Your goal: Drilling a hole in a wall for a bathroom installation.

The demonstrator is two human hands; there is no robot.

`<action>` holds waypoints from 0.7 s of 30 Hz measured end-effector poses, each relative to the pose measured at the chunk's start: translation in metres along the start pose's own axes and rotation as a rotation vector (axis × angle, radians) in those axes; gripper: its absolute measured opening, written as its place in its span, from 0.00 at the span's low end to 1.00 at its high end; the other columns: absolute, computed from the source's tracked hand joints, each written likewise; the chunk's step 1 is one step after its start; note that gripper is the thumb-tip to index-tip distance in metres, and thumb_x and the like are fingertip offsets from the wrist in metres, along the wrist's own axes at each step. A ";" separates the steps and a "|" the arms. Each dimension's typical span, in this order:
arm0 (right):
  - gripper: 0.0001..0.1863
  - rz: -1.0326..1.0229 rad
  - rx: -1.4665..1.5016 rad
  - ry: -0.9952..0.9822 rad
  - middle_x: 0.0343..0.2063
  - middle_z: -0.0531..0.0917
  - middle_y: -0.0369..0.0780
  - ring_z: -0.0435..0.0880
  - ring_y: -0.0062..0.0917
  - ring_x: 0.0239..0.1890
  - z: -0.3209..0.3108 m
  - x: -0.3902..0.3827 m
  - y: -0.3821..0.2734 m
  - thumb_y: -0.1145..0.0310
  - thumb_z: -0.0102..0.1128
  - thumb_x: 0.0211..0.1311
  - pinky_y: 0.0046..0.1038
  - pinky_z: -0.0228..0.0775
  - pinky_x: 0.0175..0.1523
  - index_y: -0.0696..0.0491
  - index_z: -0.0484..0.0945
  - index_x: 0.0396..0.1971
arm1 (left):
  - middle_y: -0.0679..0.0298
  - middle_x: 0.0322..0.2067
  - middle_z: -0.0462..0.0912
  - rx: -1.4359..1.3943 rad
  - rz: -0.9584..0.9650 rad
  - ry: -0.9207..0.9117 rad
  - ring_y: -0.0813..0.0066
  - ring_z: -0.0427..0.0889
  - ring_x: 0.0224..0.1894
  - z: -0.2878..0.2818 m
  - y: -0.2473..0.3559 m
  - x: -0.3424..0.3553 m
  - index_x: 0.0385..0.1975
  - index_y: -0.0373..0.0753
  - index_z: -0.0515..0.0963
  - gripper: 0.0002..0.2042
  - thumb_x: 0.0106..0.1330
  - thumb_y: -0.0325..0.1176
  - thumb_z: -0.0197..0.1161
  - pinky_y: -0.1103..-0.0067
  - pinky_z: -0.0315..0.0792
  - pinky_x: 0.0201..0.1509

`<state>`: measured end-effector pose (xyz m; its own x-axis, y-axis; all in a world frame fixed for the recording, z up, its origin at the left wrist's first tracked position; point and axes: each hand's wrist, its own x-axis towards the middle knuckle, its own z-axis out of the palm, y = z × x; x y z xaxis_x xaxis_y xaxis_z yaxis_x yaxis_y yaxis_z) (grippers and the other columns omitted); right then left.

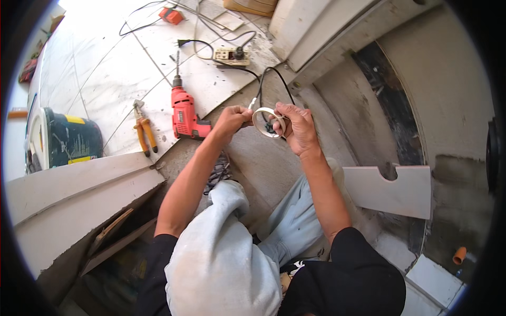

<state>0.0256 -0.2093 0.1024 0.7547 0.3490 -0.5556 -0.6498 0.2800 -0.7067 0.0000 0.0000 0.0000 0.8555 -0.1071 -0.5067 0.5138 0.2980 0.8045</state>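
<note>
In front of my knees, both hands are raised close together. My right hand (297, 128) is closed around the edge of a white, nearly used-up roll of tape (256, 124), and dark shapes show through its open middle. My left hand (233, 121) pinches a white-wrapped end (252, 103) that joins a black cable (262, 84). The cable loops away toward the far side. Just left of my left hand, a red corded drill (184, 113) with a long bit lies on its side. Pliers with orange handles (143, 128) lie farther left.
White floor tiles (97, 68) spread at the far left. A socket block (232, 57) with a plug in it, loose cords and an orange box (171, 16) lie beyond. A dark bucket (68, 138) stands left. A notched tile (392, 190) leans at right.
</note>
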 end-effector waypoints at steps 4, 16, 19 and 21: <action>0.13 -0.077 -0.057 -0.214 0.33 0.86 0.43 0.86 0.25 0.33 0.040 0.021 -0.016 0.70 0.66 0.63 0.23 0.77 0.42 0.61 0.79 0.43 | 0.62 0.31 0.85 -0.090 0.090 -0.003 0.76 0.83 0.33 -0.003 0.003 -0.005 0.38 0.30 0.82 0.11 0.67 0.34 0.66 0.80 0.76 0.39; 0.06 -0.946 -1.103 -0.702 0.30 0.85 0.45 0.83 0.37 0.35 0.272 0.085 -0.008 0.80 0.64 0.54 0.38 0.74 0.45 0.59 0.81 0.34 | 0.52 0.48 0.85 0.550 0.705 0.232 0.57 0.81 0.53 0.004 -0.026 -0.004 0.46 0.33 0.80 0.15 0.65 0.37 0.64 0.64 0.72 0.57; 0.07 -1.381 -0.852 -0.977 0.31 0.83 0.48 0.80 0.42 0.34 0.392 0.082 0.000 0.87 0.53 0.49 0.40 0.68 0.52 0.59 0.77 0.23 | 0.50 0.64 0.72 0.050 0.479 0.037 0.56 0.68 0.67 0.023 -0.002 -0.034 0.60 0.35 0.73 0.23 0.68 0.39 0.63 0.64 0.59 0.70; 0.11 -1.480 -1.058 -1.025 0.37 0.86 0.45 0.84 0.32 0.41 0.473 0.027 -0.017 0.89 0.51 0.50 0.41 0.68 0.60 0.59 0.80 0.27 | 0.51 0.68 0.66 0.074 0.426 0.015 0.54 0.59 0.72 0.003 -0.024 -0.031 0.64 0.35 0.69 0.26 0.69 0.40 0.63 0.65 0.50 0.76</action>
<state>0.0147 0.2180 0.3065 -0.0126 0.7543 0.6564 0.8253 0.3785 -0.4190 -0.0385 -0.0073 -0.0030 0.9914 0.0252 -0.1282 0.1183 0.2441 0.9625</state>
